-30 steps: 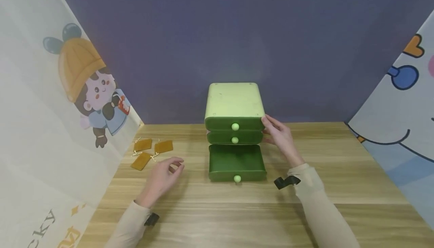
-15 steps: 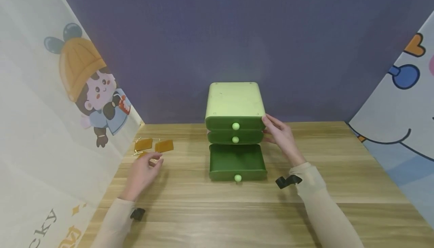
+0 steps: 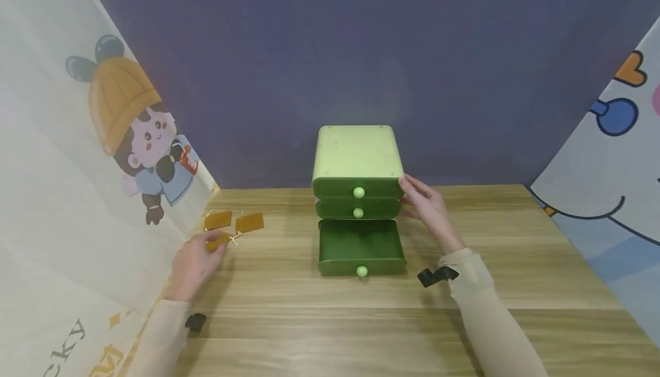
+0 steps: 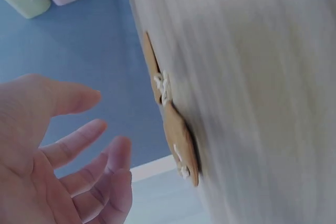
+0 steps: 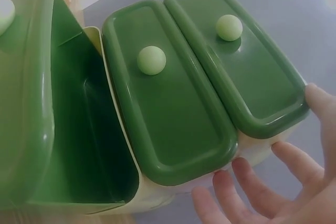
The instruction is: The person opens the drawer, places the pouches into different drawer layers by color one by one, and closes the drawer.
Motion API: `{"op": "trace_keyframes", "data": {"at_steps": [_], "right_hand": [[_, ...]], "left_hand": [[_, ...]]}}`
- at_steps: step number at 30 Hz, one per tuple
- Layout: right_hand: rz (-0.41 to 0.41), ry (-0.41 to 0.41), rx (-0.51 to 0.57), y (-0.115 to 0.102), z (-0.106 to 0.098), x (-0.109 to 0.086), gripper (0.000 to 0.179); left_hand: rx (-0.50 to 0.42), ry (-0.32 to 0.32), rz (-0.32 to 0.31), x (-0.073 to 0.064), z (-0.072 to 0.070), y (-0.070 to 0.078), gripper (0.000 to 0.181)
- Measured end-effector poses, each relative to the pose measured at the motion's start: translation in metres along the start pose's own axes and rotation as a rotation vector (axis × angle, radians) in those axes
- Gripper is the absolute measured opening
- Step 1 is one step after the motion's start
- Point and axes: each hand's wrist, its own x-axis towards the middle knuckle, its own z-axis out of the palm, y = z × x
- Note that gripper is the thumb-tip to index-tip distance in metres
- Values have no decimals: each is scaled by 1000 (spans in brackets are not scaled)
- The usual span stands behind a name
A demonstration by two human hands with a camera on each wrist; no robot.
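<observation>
My left hand (image 3: 193, 265) is low at the table's left side, its fingertips overlapping one brown drawstring pouch (image 3: 219, 242) in the head view. In the left wrist view its thumb and fingers (image 4: 86, 140) stand apart with nothing between them. Two more pouches, a left one (image 3: 217, 220) and a right one (image 3: 250, 222), lie just behind. My right hand (image 3: 430, 211) touches the right side of a three-tier drawer unit (image 3: 358, 150), thumb at the top drawer's front edge, fingers spread along the side. The green bottom drawer (image 3: 361, 265) is pulled out; the upper two are closed.
The wooden table (image 3: 309, 325) runs back to a dark blue wall (image 3: 258, 79). A white wall with a cartoon figure (image 3: 144, 136) borders the left, near the pouches. Another printed wall (image 3: 593, 182) stands on the right.
My left hand has moved left, away from the drawer unit, to the front pouch, now partly covering it. My right hand stays at the unit's side.
</observation>
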Motion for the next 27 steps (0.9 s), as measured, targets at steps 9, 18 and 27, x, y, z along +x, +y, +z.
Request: {"op": "trace_keyframes", "data": {"at_steps": [9,18,27], "right_hand": [[6,-2,15,-1,-1,-1,81],[15,-8,2,1,-2,-3,80],[15,-23,10,1,-3,-1,84]], "left_hand": [[39,-67,-47,10,-9,-18,47],[73,-134,-85,11,-9,-37,50],[84,-191,-72,11,-4,-47,45]]}}
